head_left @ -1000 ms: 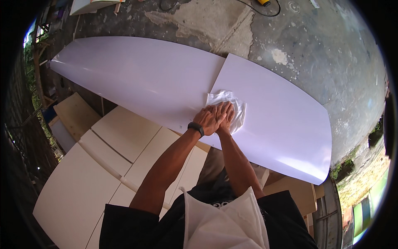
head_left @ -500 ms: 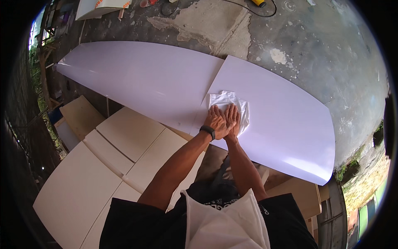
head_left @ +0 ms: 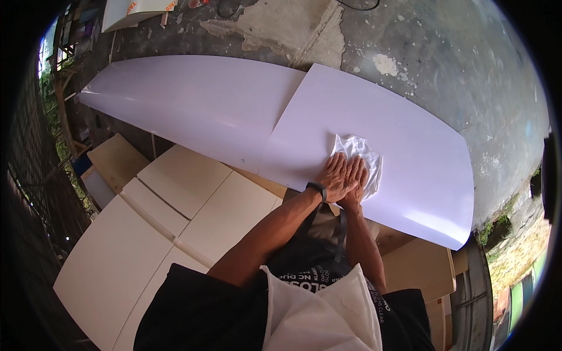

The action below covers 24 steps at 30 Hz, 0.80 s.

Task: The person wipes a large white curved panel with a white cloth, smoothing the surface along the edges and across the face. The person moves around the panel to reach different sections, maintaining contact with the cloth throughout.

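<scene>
Both my hands lie flat together on a crumpled white cloth (head_left: 373, 159), pressing it against a glossy, pale lilac-white panel (head_left: 421, 167). My left hand (head_left: 335, 178), with a black band at its wrist, rests partly over my right hand (head_left: 357, 181). The fingers of both are stretched out and point away from me. The cloth spreads out beyond the fingertips and to the right. To the left a second glossy panel (head_left: 193, 96) joins the first along a slanting edge; whether they overlap there I cannot tell.
Cream-coloured boards (head_left: 126, 240) lie at the lower left, beside a brown board (head_left: 120, 162). Another wooden board (head_left: 418, 266) shows under the right panel's near edge. Beyond the panels is a patchy concrete floor (head_left: 445, 82), with a white box (head_left: 137, 13) at the far left.
My hands and the cloth have slid right across the right panel, away from the joint. The view has shifted slightly. Both hands stay flat on the cloth.
</scene>
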### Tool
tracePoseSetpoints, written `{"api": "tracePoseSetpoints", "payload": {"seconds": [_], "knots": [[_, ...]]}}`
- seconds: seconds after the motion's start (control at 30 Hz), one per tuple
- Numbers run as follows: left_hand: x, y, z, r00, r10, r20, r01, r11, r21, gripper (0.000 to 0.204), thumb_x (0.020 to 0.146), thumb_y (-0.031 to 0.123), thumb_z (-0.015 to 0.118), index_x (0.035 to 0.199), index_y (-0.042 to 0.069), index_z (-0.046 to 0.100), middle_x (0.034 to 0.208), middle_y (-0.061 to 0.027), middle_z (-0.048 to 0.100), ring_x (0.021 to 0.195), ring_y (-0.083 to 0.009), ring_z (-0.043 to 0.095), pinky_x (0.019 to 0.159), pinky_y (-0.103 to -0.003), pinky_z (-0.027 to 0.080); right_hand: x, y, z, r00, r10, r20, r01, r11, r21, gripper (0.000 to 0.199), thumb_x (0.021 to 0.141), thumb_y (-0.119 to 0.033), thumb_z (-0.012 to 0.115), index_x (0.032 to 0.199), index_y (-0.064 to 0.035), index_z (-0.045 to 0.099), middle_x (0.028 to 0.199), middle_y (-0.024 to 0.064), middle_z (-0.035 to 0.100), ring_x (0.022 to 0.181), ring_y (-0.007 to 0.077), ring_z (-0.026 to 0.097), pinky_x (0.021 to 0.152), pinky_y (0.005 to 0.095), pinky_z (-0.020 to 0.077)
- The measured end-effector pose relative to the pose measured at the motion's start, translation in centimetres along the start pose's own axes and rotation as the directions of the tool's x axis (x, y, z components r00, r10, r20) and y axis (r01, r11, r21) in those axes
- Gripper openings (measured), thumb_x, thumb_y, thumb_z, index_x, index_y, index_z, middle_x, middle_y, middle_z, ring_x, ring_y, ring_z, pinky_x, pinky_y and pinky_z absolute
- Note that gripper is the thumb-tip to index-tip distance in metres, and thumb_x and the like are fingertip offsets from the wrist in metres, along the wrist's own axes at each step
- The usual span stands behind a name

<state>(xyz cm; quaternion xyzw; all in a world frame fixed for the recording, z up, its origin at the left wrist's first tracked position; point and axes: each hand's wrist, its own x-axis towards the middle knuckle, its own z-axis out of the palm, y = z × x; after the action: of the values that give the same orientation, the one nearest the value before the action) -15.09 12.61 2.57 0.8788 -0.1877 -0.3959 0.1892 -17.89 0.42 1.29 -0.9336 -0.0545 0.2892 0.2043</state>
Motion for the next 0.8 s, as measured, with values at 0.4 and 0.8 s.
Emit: {"api": "tracePoseSetpoints", "payload": {"seconds": [0.4, 0.8], "knots": [[6.4, -1.4, -4.0, 0.946, 0.046, 0.322, -0.090, 0.988, 0.122, 0.071, 0.110, 0.053, 0.025, 0.161, 0.003, 0.031, 0.165, -0.0319, 0.027, 0.157, -0.0454, 0.020, 0.131, -0.053, 0.008, 6.2, 2.4, -1.3, 0.966, 0.029, 0.258, -0.025, 0.999, -0.020, 0.098, 0.087, -0.047, 0.067, 0.165, -0.0055, 0.024, 0.172, 0.0233, 0.018, 0.161, 0.0380, 0.011, 0.130, 0.0515, 0.0098], [2.6, 7.1, -2.7, 0.991, 0.042, 0.130, -0.054, 0.994, 0.097, 0.109, 0.099, 0.076, 0.034, 0.157, -0.015, 0.022, 0.164, -0.0383, 0.022, 0.158, -0.0476, 0.011, 0.130, -0.051, 0.008, -1.4, 8.5, -3.1, 0.999, -0.036, -0.028, 0.037, 0.999, 0.035, 0.086, 0.092, -0.039, 0.064, 0.161, -0.0003, 0.031, 0.170, 0.0225, 0.025, 0.160, 0.0383, 0.018, 0.130, 0.0529, 0.0128]]}}
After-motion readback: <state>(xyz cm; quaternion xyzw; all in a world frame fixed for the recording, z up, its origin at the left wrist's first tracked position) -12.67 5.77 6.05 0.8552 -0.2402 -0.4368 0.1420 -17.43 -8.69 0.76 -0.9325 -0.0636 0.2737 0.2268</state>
